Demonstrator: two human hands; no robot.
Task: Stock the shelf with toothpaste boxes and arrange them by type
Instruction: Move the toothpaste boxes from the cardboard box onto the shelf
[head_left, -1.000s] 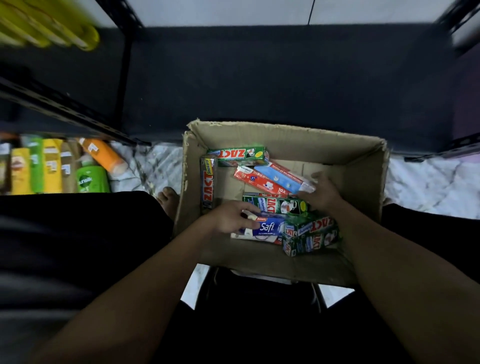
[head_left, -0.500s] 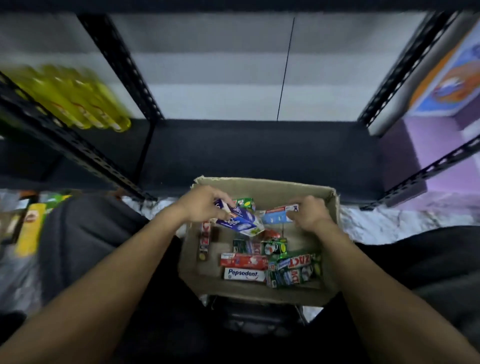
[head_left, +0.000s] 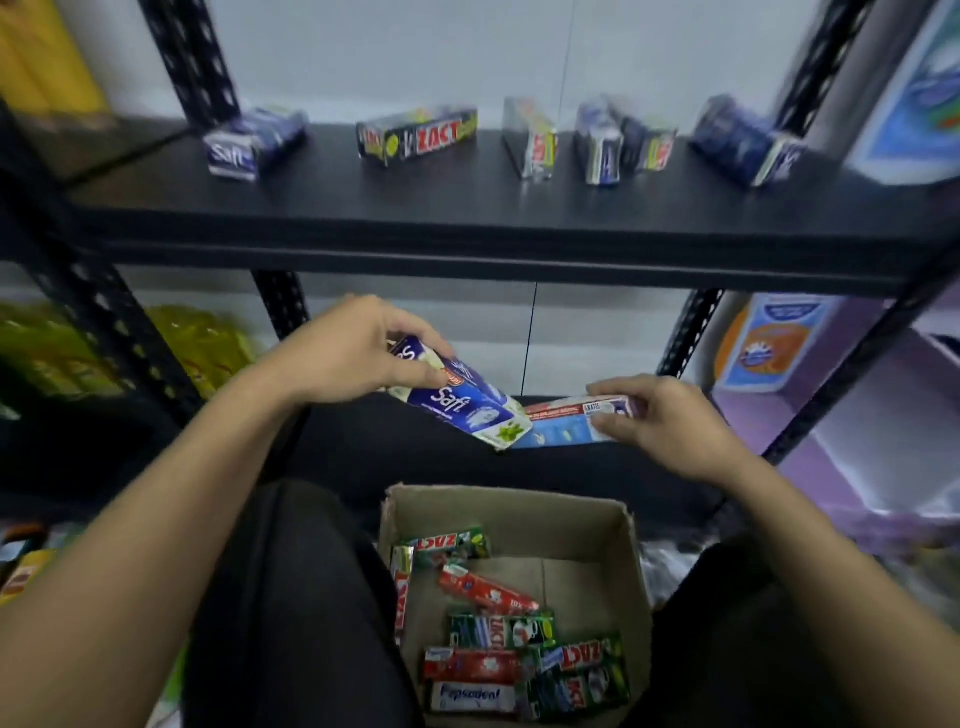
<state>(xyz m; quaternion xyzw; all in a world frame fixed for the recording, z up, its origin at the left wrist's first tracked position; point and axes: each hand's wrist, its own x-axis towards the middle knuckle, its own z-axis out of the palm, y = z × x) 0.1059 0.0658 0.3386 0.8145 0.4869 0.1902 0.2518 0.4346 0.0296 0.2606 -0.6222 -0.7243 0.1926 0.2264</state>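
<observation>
Blue glossy Safi box (head_left: 457, 402) pinched in curled fingers of left hand (head_left: 353, 356), long red-and-blue box (head_left: 569, 423) gripped by right hand (head_left: 662, 423), both held above near brown cardboard carton (head_left: 519, 512) holding about eight loose boxes (head_left: 501, 631); roughly six blurred shelved boxes (head_left: 415, 137) on far black shelf (head_left: 467, 210).

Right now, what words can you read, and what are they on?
"Safi": blue box in the left hand.
"Safi": leftmost box on the upper shelf.
"ZACT": dark box beside it.
"ZACT": green box in the carton.
"Pepsodent": white box in the carton.
"GRATIS": light-blue box in the right hand.
Posters and other shelf boxes: too blurred.
</observation>
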